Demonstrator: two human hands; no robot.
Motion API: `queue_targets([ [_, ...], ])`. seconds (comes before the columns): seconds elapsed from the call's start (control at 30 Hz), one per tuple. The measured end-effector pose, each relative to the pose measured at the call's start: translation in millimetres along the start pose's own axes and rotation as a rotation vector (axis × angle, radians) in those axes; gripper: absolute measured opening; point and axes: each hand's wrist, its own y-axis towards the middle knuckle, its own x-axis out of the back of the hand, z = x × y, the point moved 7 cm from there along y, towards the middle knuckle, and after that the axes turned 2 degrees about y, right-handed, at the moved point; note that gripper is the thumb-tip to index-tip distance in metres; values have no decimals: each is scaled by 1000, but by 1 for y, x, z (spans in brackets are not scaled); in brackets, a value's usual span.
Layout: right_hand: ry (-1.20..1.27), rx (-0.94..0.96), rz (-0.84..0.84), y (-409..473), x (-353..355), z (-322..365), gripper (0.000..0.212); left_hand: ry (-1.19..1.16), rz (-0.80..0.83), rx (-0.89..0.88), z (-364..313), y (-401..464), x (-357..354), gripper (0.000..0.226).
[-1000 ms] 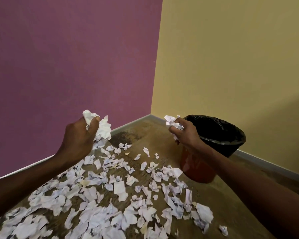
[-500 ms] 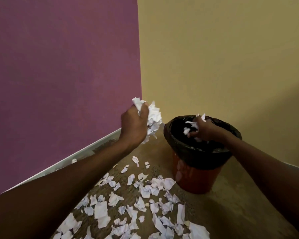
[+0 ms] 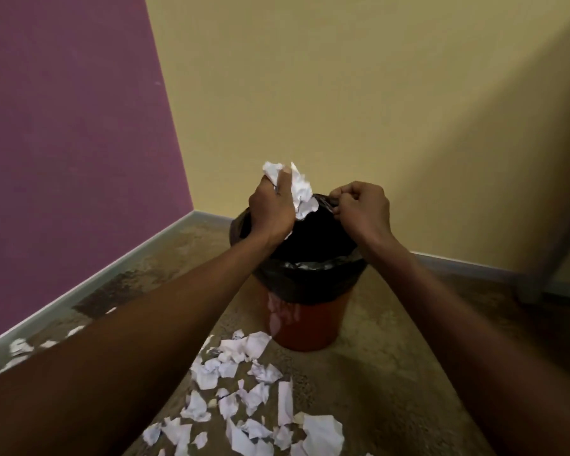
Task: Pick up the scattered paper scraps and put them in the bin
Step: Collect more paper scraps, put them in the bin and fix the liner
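A red bin (image 3: 310, 324) with a black liner (image 3: 310, 281) stands on the floor in the corner. My left hand (image 3: 270, 212) is over the bin's left rim and grips a crumpled bunch of white paper scraps (image 3: 301, 192) above the opening. My right hand (image 3: 362, 212) is at the far right rim, its fingers curled, thumb and forefinger pinching the liner's edge; no paper shows in it. Several white scraps (image 3: 244, 390) lie scattered on the brown floor in front of the bin, and a few more scraps (image 3: 20, 347) lie along the left skirting.
A purple wall (image 3: 63, 159) rises at the left and a yellow wall (image 3: 343, 93) behind the bin, with a grey skirting (image 3: 112, 274) along the floor. A dark upright edge (image 3: 537, 258) stands at the right.
Both hands moved right and over the bin. My right hand dropped its scraps into the bin and now pinches the liner; my left hand still holds its bunch.
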Motion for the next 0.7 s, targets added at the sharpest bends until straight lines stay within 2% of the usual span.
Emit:
queue_targets([
  [0.03, 22, -11, -8, -1, 2, -4, 30, 14, 115, 72, 13, 1, -16, 54],
  [0.1, 26, -3, -17, -1, 5, -9, 26, 21, 388, 242, 35, -5, -42, 89],
  [0.13, 18, 9, -21, -3, 5, -10, 25, 20, 488, 271, 40, -6, -50, 102],
  [0.2, 4, 45, -28, -6, 5, -10, 26, 9, 567, 280, 41, -5, -57, 117],
  [0.23, 0, 61, -32, -6, 5, -10, 27, -6, 581, 308, 39, -6, -56, 119],
  [0.33, 21, 99, -23, -11, 2, -7, 30, -146, 644, 378, 33, -11, -56, 98],
  [0.4, 53, 130, 2, -19, -1, 1, 29, -186, 584, 374, 33, -12, -50, 82],
  [0.47, 69, 159, 23, -28, -4, 10, 27, -217, 404, 333, 31, -11, -35, 55],
  [0.53, 66, 190, 48, -40, -7, 18, 26, -324, 282, 317, 29, -16, -20, 37],
  [0.6, 102, 241, 107, -55, -14, 24, 24, -306, 206, 249, 26, -25, -2, 33],
  [0.7, 115, 319, 196, -82, -21, 24, 17, -117, 51, 109, 28, -49, 34, 30],
])
